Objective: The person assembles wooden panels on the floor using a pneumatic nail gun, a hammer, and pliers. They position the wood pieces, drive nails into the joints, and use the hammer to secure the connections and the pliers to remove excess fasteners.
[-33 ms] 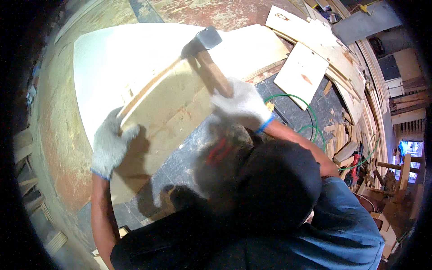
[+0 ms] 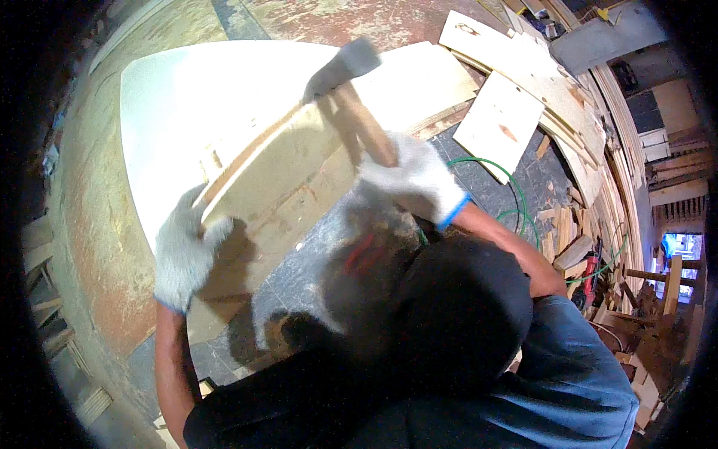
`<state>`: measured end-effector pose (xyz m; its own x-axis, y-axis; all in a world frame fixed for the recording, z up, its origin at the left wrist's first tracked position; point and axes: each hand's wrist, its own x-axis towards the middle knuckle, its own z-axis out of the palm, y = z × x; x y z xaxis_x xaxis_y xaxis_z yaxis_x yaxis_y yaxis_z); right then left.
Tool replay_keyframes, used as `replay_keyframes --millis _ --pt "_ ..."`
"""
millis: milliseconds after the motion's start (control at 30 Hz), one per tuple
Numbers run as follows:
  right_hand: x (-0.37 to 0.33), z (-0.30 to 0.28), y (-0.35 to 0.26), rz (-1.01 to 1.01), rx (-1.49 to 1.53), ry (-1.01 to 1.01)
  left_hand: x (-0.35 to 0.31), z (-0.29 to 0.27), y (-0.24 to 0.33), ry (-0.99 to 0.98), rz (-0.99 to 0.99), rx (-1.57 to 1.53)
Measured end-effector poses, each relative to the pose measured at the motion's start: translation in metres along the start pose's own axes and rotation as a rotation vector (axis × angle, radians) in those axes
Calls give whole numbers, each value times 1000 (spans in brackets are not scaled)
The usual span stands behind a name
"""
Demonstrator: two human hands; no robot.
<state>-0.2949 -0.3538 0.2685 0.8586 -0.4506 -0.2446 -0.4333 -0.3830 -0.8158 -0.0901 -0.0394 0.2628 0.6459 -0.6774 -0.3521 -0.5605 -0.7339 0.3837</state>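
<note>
My left hand (image 2: 185,258), in a pale knitted glove, is closed round the lower-left end of a wooden board (image 2: 292,176) with a curved upper edge. Its thumb lies on the near face, and the fingers go behind. My right hand (image 2: 415,176), gloved in white with a blue cuff, grips the wooden handle of a hatchet (image 2: 366,127). The dark metal head is blurred and overlaps the far end of the curved edge; whether it touches the wood I cannot tell. A dark rounded shape, in part blurred, covers the lower middle of the view.
Behind the board lies a large, brightly lit white sheet (image 2: 172,97). Flat wooden boards (image 2: 499,112) are piled at the right, beside a green cord (image 2: 516,187) on dark floor tiles. Wood offcuts (image 2: 572,236) and a red tool (image 2: 589,273) lie further right.
My right hand and the hatchet have moved slightly to the right, and the head looks more blurred. My left hand has shifted very little and still holds the board.
</note>
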Motion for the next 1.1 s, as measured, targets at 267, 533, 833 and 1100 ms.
replay_keyframes --millis 267,533,833,1100 --pt "-37 -81 23 259 446 37 -42 33 52 366 330 136" --pt "-36 -66 64 359 636 -44 -53 24 80 197 103 95" --pt "-43 -48 72 421 366 9 -59 33 78 214 138 111" --pt "-25 -33 66 395 161 29 -50 19 76 58 94 127"
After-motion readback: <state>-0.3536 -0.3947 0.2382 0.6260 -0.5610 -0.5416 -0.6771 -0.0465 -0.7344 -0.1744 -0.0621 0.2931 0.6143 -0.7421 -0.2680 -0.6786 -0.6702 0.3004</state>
